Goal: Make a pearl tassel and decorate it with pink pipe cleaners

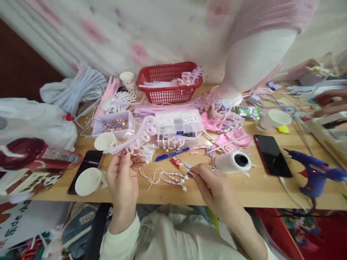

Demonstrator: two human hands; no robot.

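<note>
My left hand (124, 177) is closed, pinching a fuzzy pale-pink pipe-cleaner piece (143, 133) bent into several loops. The thumb and fingers of my right hand (214, 184) are pinched at the silvery end of a small red item with a label (177, 162); its exact kind is unclear. Below it lies a string of pink and pearly beads (175, 178) with loose white thread. A heap of small white beads (148, 152) sits beside my left fingers. A blue pen (172, 154) lies behind the red item. The white thread spool (230, 161) rests on its side near my right hand.
Behind are a clear bead box (179, 122), a white tray of gems (114, 124) and a red basket (170, 81). Paper cups (88, 181) and phones stand around. A blue glue gun (314, 169) is at right. Another person's hand (332, 101) shows far right.
</note>
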